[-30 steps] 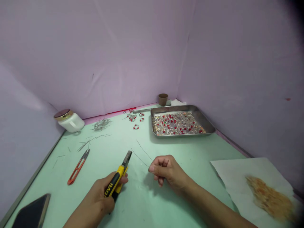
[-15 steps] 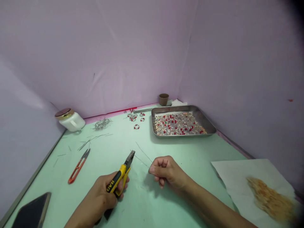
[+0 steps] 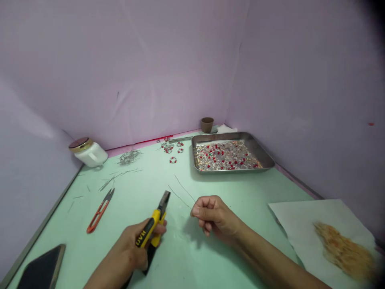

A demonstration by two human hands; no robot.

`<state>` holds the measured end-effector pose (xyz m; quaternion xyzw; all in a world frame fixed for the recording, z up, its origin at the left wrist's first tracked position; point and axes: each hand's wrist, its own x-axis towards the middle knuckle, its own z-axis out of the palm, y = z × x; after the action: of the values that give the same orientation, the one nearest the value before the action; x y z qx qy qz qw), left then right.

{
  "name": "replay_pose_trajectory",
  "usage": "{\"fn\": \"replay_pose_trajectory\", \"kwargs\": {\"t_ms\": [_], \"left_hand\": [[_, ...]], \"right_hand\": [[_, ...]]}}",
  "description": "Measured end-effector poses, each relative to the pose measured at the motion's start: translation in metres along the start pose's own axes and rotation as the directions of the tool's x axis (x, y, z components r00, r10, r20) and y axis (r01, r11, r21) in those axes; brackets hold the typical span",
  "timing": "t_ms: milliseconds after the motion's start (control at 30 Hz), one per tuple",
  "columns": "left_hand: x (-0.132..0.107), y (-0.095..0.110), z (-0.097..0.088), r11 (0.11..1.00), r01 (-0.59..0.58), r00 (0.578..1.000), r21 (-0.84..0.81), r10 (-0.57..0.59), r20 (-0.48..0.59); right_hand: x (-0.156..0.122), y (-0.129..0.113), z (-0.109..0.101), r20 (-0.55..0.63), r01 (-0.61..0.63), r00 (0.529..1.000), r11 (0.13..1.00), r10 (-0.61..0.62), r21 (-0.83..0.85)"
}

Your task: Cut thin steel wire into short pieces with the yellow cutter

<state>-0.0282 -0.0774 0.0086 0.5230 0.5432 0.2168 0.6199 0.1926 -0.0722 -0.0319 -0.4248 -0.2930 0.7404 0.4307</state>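
Observation:
My left hand (image 3: pixel 132 251) is closed around the yellow-and-black handles of a pair of pliers (image 3: pixel 155 222); the jaws point up and away toward the middle of the green table (image 3: pixel 144 188). My right hand (image 3: pixel 215 216) is curled in a loose fist, pinching the near ends of two thin wires (image 3: pixel 182 192) that run away to the upper left. The plier jaws sit just left of the wires, a small gap apart.
A steel tray (image 3: pixel 261 154) of red and silver beads stands at the back right. Small beaded rings (image 3: pixel 172 150) lie left of it. Orange thread snips (image 3: pixel 100 210), wire scraps (image 3: pixel 128 157), a white jar (image 3: pixel 88 152), a phone (image 3: pixel 40 271), a brown cup (image 3: pixel 207 125) and paper with orange bits (image 3: pixel 339 245) lie around.
The pliers swung a little right toward the wires, then their handles opened slightly. My right hand shifted slightly right and up with the wires.

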Motion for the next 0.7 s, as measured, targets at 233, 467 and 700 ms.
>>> {"fn": "replay_pose_trajectory", "kwargs": {"t_ms": [233, 467, 700], "left_hand": [[-0.002, 0.002, 0.014, 0.998, -0.058, 0.996, -0.027, 0.060, 0.069], [0.001, 0.009, -0.012, 1.000, -0.003, 0.950, 0.011, 0.006, -0.311], [-0.008, 0.006, 0.003, 0.991, -0.031, 0.998, 0.132, 0.024, 0.055]], "right_hand": [[0.000, 0.003, -0.001, 0.045, -0.040, 0.998, 0.996, 0.036, 0.078], [0.002, 0.003, -0.001, 0.055, -0.039, 0.998, 0.994, 0.034, 0.103], [0.002, 0.006, -0.001, 0.071, -0.032, 0.997, 0.988, 0.021, 0.151]]}}
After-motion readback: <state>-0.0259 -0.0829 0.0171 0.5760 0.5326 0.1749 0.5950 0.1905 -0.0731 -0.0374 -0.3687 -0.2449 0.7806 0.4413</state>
